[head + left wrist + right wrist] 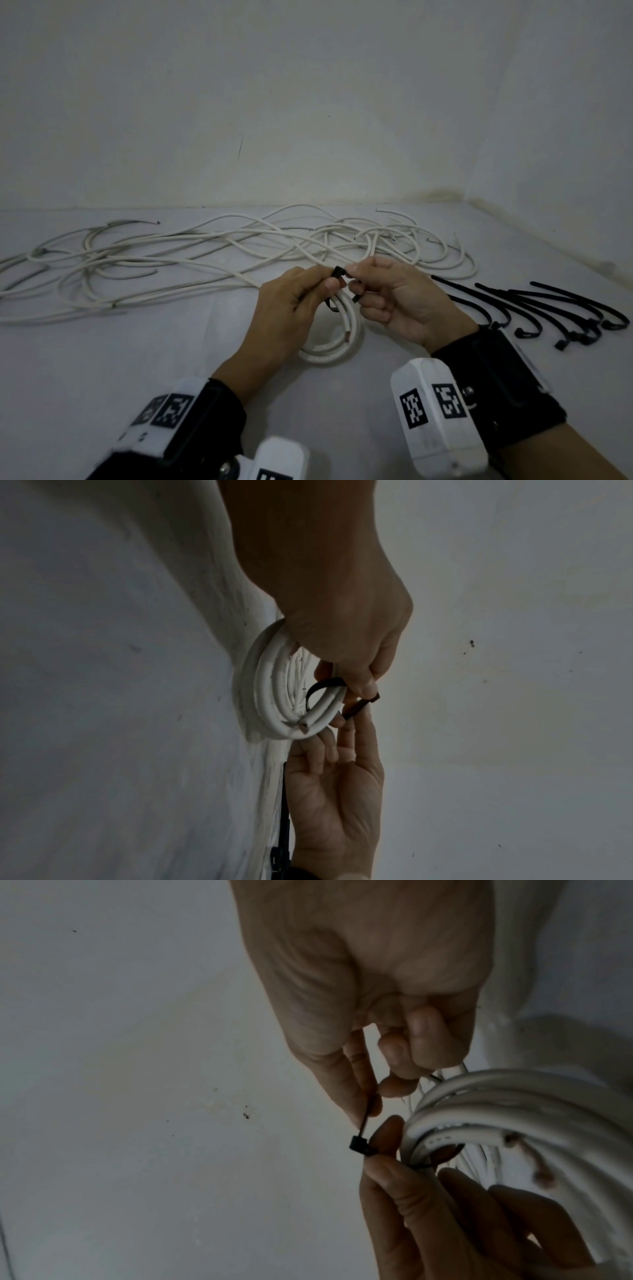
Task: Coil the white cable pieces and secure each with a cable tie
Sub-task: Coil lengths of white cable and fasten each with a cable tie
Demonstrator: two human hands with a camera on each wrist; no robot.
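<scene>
A small coil of white cable [334,346] stands tilted on the white surface between my hands. A black cable tie [339,274] loops round its top strands. My left hand [329,279] pinches the tie's head [359,1144] between thumb and forefinger, its other fingers curled by the coil [270,696]. My right hand [352,274] pinches the tie's tail [365,1115] just above the head. In the left wrist view the tie [359,704] shows between the left hand [359,688] and right hand [342,731]. The coil's cut end [541,1172] shows bare wire.
A loose tangle of white cable pieces [205,253] spreads across the far side of the surface, from the left edge to past the middle. Several spare black cable ties [548,315] lie to the right of my right wrist. A wall [308,102] stands behind.
</scene>
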